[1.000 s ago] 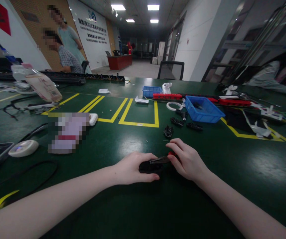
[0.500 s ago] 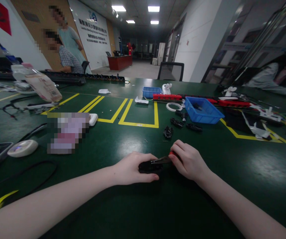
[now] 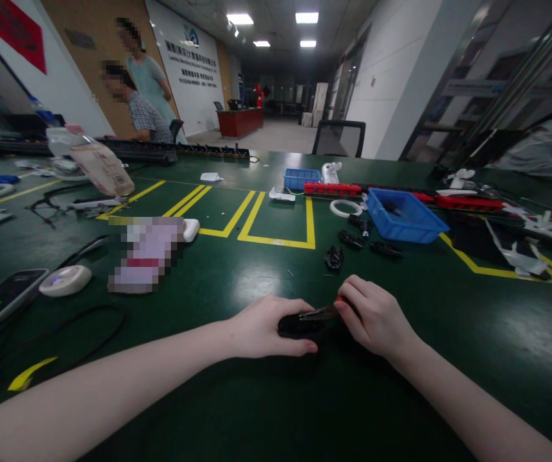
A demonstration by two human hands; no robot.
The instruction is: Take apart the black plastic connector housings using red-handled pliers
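Observation:
My left hand [image 3: 268, 328] is closed around a small black plastic part [image 3: 299, 326], with the thumb along its near side and fingers over the far side. In my right hand [image 3: 376, 314] are pliers [image 3: 322, 313]; their red handles are mostly hidden in the fingers. The narrow metal jaws point left and their tips touch the top of the black part. What the tips grip is too small to make out. Just beyond the hands lie a dark clump-like part [image 3: 334, 258] and a thin metal pin [image 3: 290, 273].
Further black parts [image 3: 351, 239] lie near a blue bin [image 3: 405, 218] and a white ring [image 3: 345, 208]. To the left are a blurred-out phone-like item [image 3: 148, 253], a white mouse-like device [image 3: 65, 281], a black cable [image 3: 112, 333] and a bottle [image 3: 102, 167]. Yellow tape [image 3: 276, 242] marks the green table.
The whole scene has shifted slightly right in view as the head turned left. Both hands keep their hold, and the pliers' tips stay at the black part.

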